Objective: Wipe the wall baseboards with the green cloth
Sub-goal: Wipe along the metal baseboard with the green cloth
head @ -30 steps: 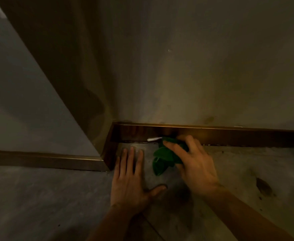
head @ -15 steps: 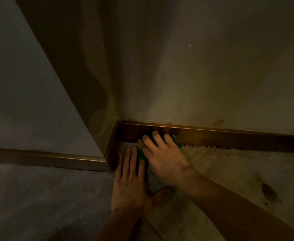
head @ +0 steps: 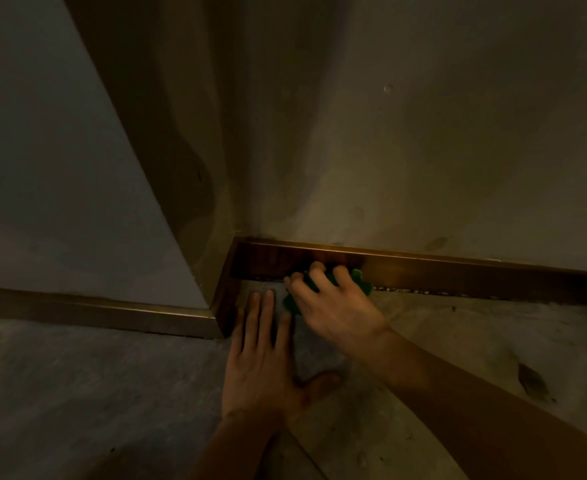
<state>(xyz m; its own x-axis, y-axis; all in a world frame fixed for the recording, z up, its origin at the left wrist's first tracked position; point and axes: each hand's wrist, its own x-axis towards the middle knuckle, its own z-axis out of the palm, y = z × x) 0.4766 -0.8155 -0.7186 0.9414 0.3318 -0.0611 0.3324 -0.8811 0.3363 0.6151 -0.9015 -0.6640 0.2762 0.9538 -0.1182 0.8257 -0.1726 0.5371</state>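
Note:
A dark brown baseboard runs along the foot of the far wall, meeting a side piece at an inner corner. My right hand presses the green cloth against the baseboard just right of that corner; most of the cloth is hidden under the fingers. My left hand lies flat on the floor with fingers spread, just below and left of the cloth, holding nothing.
A second baseboard runs along a wall section that juts out on the left. The grey concrete floor has a dark stain at the right. Small debris lines the gap under the baseboard.
My right hand slid the cloth left along the baseboard toward the corner, then a little back right. The left hand has stayed flat on the floor.

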